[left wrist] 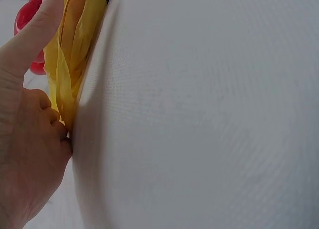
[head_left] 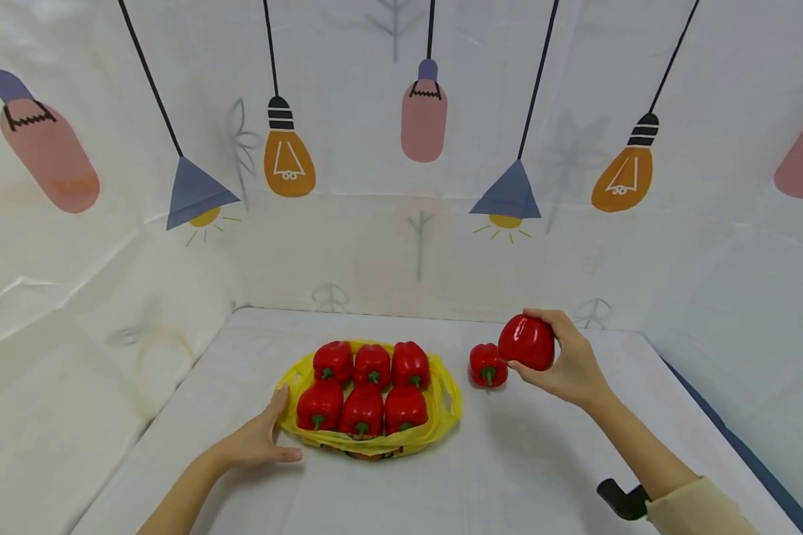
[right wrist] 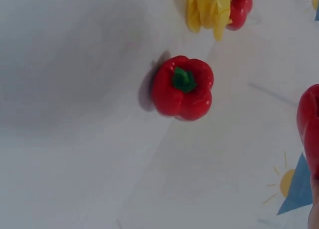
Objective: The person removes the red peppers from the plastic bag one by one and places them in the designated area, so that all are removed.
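Above the table, a red pepper sits clamped inside the right grip, the left grip spread

Head view: even, fairly bright light is falling; red peppers inside the yellow bag are showing small glare spots; a soft shadow is lying right of the bag. Both wrist views are running dimmer, greyer, slightly soft
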